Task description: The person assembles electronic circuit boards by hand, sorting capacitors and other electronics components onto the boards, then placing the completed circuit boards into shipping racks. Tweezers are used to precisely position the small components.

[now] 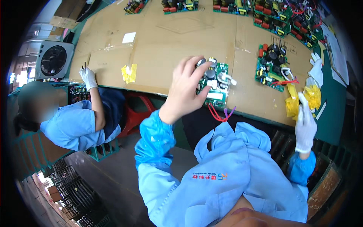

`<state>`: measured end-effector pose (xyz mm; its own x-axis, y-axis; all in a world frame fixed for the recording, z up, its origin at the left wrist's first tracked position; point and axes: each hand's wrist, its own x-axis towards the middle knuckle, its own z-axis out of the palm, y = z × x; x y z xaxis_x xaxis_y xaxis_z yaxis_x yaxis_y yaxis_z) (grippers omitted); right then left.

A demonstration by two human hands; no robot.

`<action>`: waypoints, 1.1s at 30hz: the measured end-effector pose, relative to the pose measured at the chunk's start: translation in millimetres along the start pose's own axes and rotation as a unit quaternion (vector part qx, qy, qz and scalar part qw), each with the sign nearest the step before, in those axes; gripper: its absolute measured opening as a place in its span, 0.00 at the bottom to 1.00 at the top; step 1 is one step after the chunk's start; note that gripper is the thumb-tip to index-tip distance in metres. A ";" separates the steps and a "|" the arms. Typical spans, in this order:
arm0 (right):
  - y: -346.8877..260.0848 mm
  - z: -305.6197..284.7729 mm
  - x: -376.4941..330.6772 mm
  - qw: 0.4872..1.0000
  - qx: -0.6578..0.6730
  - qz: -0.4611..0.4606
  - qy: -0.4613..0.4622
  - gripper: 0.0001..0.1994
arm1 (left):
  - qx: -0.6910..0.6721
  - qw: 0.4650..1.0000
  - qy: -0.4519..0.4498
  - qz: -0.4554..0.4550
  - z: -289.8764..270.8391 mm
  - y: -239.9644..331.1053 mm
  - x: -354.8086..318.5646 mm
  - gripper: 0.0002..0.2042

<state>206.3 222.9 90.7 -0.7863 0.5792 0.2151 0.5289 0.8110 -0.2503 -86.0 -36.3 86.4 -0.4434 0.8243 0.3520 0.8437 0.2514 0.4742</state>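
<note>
Green board (pixel 214 81) with black capacitors and red leads, lying flat on the table (pixel 166 49), long axis away from the person. Left hand (pixel 185 89) grips its left edge; gloved right hand (pixel 305 126) hangs loosely spread.

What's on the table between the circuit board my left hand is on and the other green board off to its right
In the head view, only bare brown cardboard lies between the board under your left hand, the near circuit board, and the green board to its right; a cardboard seam runs through that stretch.
</note>
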 end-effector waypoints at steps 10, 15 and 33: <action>20.9 19.1 -51.1 0.975 0.122 0.160 -0.094 0.19 | 0.000 0.988 -0.153 0.019 1.9 -61.2 24.9 0.33; -14.4 44.9 -29.0 0.979 0.203 0.008 0.037 0.19 | 0.076 0.985 0.092 -0.125 -23.9 -138.7 21.9 0.31; -18.8 79.8 -9.9 0.989 0.088 -0.085 0.084 0.25 | 0.133 0.968 0.211 0.025 -3.6 -162.1 130.8 0.19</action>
<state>178.6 195.3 17.9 -0.7865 0.4538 0.4189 0.3185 0.8792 -0.3545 -281.9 29.0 58.5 -0.4364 0.5724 0.6942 0.8908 0.3835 0.2437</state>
